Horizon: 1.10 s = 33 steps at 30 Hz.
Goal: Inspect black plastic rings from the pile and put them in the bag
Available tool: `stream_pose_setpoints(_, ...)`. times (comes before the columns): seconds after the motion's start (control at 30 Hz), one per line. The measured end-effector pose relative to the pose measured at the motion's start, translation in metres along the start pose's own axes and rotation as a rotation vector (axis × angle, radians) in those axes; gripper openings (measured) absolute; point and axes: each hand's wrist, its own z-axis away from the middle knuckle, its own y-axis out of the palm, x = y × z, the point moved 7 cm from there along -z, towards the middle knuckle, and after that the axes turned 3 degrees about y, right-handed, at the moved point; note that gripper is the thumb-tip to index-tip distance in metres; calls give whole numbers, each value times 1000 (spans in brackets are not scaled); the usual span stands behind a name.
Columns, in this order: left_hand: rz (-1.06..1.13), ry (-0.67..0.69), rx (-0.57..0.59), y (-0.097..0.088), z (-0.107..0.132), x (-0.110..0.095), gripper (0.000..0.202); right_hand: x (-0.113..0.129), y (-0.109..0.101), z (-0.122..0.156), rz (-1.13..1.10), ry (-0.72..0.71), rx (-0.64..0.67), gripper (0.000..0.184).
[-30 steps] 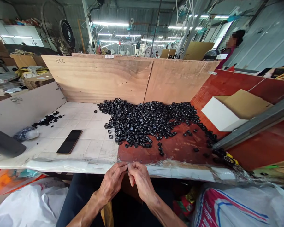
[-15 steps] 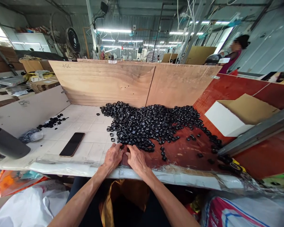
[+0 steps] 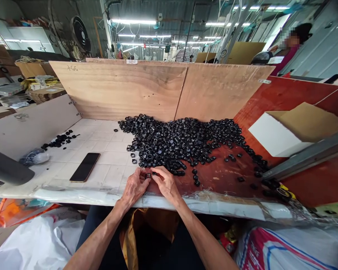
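Observation:
Near the table's front edge, my left hand pinches a small black square ring-like part between thumb and fingers. Close beside it, my right hand is closed on another small black piece, whose shape is too small to make out. The two hands almost touch. Just beyond them spreads a large pile of small black parts, many of them shiny and ring-shaped. A short row of the same parts lies to the right of my right hand.
A black phone and a dark grey cylinder are on the left. Loose black pieces lie by the left board. An open white box leans at right behind a metal bar. A wooden board walls the back.
Both hands have risen slightly from the tabletop, and the black part in my left fingers now shows. The camera view has tilted a little downward.

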Motion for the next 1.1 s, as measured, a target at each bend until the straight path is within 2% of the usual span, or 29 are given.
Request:
stream_pose_setpoints(0.07,40,-6,21,2,3,1,31,-3,-1,1,-50,60,-17,31)
stream_pose_setpoints(0.17,10,52,-8,0,4,-1,24,-8,-1,2,-93,121,-31,20)
stream_pose_setpoints(0.23,-6,121,-53,-4,5,-4,22,-4,0,2,-101,91,-5,13)
stream_pose_setpoints(0.4,6,268,-70,-8,6,-15,26,8,-1,2,-105,13,30,27)
stream_pose_setpoints(0.6,110,137,-4,-8,6,-12,26,-2,-3,3,-102,101,-27,17)
stream_pose_setpoints(0.77,385,-75,-32,-9,6,-1,26,-12,2,3,-167,162,-9,14)
stream_pose_setpoints(0.9,373,-89,15,-9,5,-8,27,-6,2,3,-211,138,17,12)
stream_pose_setpoints(1.03,381,-84,52,-7,4,-12,37,2,-1,3,-225,99,8,12)
stream_pose_setpoints(1.1,431,-104,72,-3,4,-8,32,4,-2,3,-235,83,-4,11)
